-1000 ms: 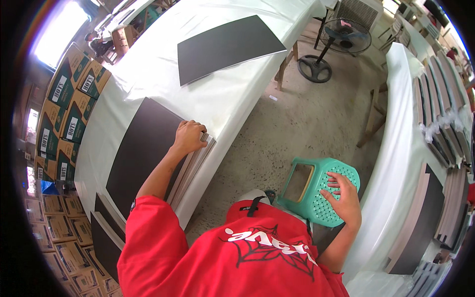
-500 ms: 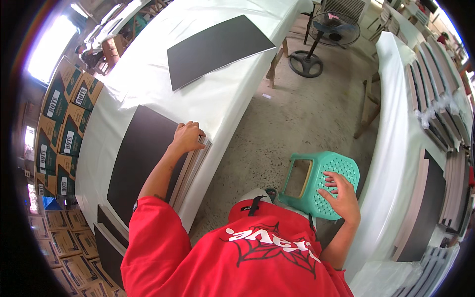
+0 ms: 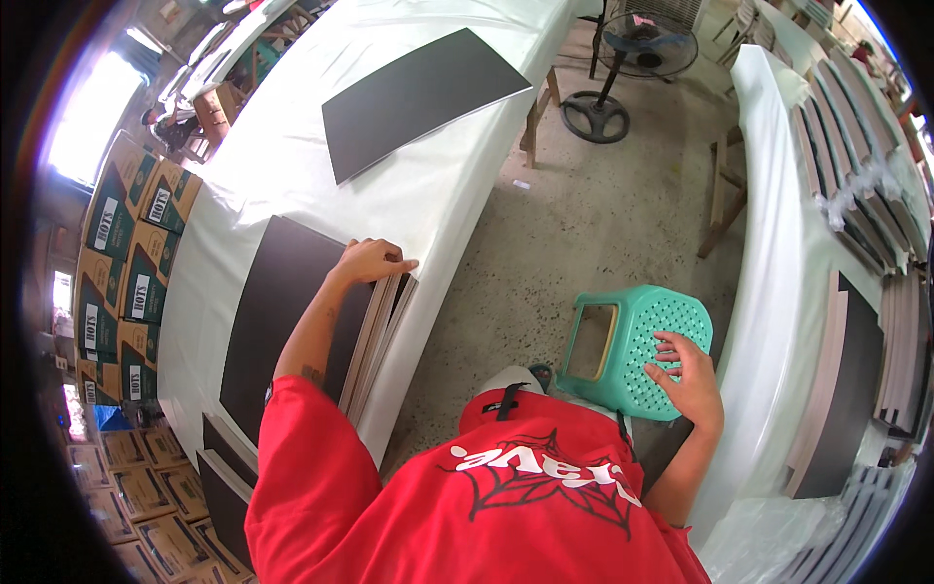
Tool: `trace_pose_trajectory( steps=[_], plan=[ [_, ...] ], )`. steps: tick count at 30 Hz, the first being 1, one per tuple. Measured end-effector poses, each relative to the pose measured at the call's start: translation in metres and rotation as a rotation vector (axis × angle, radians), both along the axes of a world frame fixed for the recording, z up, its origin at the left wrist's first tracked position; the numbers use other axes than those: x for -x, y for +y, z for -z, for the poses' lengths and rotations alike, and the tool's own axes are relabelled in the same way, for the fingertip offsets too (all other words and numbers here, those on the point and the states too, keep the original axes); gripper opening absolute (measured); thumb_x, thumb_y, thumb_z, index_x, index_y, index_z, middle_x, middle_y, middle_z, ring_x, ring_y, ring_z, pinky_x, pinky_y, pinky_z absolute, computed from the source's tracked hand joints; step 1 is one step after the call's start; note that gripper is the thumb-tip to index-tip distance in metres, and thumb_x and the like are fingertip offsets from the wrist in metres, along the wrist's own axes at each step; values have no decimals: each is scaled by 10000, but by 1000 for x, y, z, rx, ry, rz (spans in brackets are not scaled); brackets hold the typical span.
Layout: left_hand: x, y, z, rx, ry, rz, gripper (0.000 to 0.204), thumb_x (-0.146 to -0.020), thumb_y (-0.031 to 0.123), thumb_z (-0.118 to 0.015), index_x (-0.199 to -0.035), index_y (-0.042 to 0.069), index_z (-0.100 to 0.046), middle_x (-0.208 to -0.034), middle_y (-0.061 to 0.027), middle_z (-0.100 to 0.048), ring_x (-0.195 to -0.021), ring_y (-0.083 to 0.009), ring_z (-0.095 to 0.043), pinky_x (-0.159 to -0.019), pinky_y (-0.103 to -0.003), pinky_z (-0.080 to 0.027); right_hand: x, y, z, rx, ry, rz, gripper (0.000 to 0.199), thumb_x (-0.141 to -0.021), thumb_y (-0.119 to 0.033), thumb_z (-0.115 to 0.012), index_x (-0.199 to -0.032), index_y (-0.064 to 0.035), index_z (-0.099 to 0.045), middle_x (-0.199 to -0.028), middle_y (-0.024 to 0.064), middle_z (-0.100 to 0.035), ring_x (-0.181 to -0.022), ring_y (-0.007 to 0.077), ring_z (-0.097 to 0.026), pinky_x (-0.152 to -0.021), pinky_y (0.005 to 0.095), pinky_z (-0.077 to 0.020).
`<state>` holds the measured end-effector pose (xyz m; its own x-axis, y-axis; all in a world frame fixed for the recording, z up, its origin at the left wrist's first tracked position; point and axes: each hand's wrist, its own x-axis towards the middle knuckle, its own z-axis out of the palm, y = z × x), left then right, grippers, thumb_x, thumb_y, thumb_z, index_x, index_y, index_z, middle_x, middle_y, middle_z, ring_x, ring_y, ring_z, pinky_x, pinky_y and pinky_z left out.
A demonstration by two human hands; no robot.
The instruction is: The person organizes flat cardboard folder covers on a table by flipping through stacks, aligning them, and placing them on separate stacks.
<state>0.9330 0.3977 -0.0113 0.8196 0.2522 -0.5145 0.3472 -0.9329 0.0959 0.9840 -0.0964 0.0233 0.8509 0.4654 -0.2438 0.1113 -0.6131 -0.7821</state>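
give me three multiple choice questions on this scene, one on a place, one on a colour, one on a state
1. Where does the left hand rest?
A. on the stack of dark boards at the table edge
B. on the floor fan
C. on the cardboard boxes

2. What colour is the plastic stool?
A. red
B. teal green
C. black

3. How is the right hand set on the stool?
A. clenched around a leg
B. lifted clear of it
C. flat, fingers spread on its perforated top

Answers: 1 A, its fingers lie over the stack's near corner. 2 B, the whole stool is teal green. 3 C, the open palm lies on the dotted seat.
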Motion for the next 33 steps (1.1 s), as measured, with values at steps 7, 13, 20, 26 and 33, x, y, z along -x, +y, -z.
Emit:
trace_pose_trajectory(
  steps=[7,13,20,26,33],
  plan=[
    [26,2,-16,-79,-265,-234,503,-788,550,-471,-697,118,-710,-679,-76,-653,-699,-256,-601,-898,-445,-326,-18,36,7,-337,312,-213,399,-802,-217,-648,-1139,-46,-519,-1004,96,-601,-935,176,-589,-746,288,-480],
    [85,-118,-43,17,-244,77,414,-780,448,-509,-598,113,-673,-576,-85,-588,-643,-263,-575,-771,-414,-357,-46,160,60,-464,790,-318,668,-856,-598,-379,-1191,-28,-480,-1014,136,-588,-986,211,-566,-830,357,-447],
    [125,-240,-3,143,-489,233,332,-726,406,-613,-566,116,-635,-616,-26,-597,-654,-192,-576,-721,-370,-373,46,320,91,-81,711,-447,931,-589,-749,-590,-955,107,-570,-875,203,-620,-834,287,-618,-695,395,-500],
    [240,-102,-55,-710,-1033,-855,235,-805,209,-599,-963,36,-613,-877,-133,-633,-842,-221,-601,-769,-366,-458,40,287,94,-87,491,-337,849,-558,-653,-705,-835,142,-593,-862,262,-613,-819,312,-624,-735,372,-496],
    [359,-178,-80,469,-765,-1859,648,-740,496,-603,-1189,36,-516,-1042,-133,-587,-890,-307,-565,-812,-381,-438,35,241,141,-156,475,-328,947,-542,-613,-735,-1149,74,-496,-1088,226,-565,-1018,307,-556,-853,349,-452]
  ],
)
